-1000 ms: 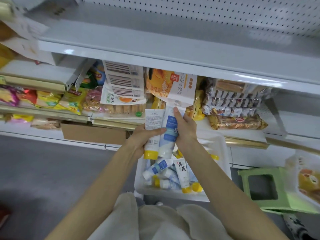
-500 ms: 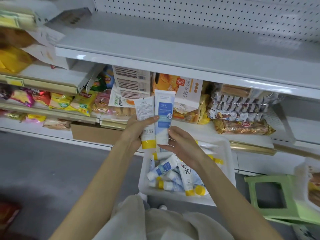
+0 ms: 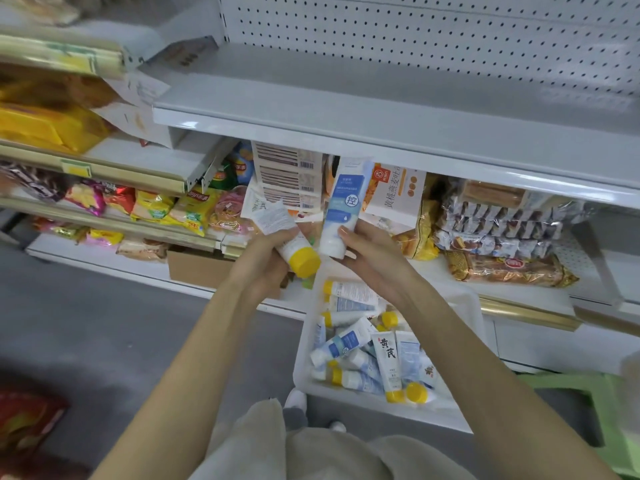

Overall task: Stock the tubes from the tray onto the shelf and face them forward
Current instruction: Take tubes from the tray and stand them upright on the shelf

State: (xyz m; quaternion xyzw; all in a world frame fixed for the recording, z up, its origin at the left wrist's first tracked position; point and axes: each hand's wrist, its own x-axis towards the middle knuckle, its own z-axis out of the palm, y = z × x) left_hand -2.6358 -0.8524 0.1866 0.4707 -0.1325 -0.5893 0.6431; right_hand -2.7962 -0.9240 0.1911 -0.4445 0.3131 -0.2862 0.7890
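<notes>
My left hand (image 3: pixel 263 261) grips a white tube with a yellow cap (image 3: pixel 285 233), tilted, its printed back toward me. My right hand (image 3: pixel 370 254) holds a white and blue tube (image 3: pixel 343 206) upright by its lower end, label facing me. Both tubes are in front of the lower snack shelf, just below the grey shelf (image 3: pixel 381 95), which has nothing on it. The white tray (image 3: pixel 467 306) sits below my hands with several more tubes (image 3: pixel 363 351) lying jumbled in it.
A pegboard back wall (image 3: pixel 433 39) rises behind the grey shelf. Bread packs (image 3: pixel 498 233) and snack bags (image 3: pixel 173 209) fill the lower shelves. A cardboard box (image 3: pixel 197 268) sits low at the left. A green stool (image 3: pixel 602 410) stands at the right.
The two tubes were side by side in my left hand. My right hand has taken the blue one and drawn it apart; the yellow-capped tube has tilted. The view has shifted upward.
</notes>
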